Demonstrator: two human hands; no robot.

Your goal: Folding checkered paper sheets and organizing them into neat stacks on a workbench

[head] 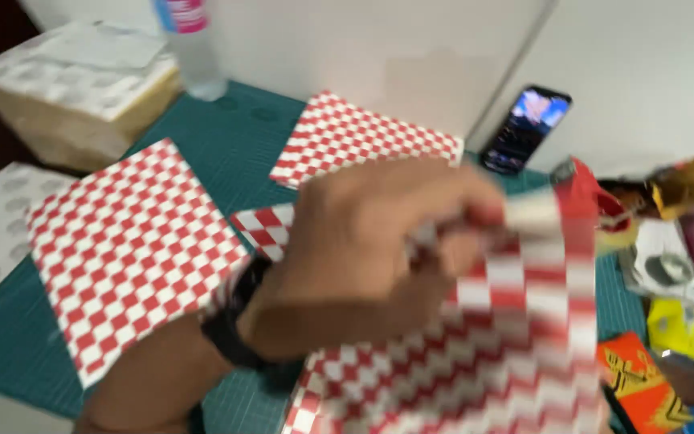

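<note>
My left hand (371, 241) reaches in from the lower left, a black band on its wrist. Its fingers are pinched shut on the top edge of a red-and-white checkered paper sheet (508, 337), which is lifted off the mat and blurred by motion. Two more checkered sheets lie flat on the green cutting mat (226, 137): one at the left (122, 249) and one at the back (355, 141). My right hand is not visible.
A phone (524, 128) with a lit screen leans against the white wall. A clear plastic bottle (194, 48) stands at the back left next to wrapped white packs (74, 80). Several colourful snack packets (668, 281) are piled at the right edge.
</note>
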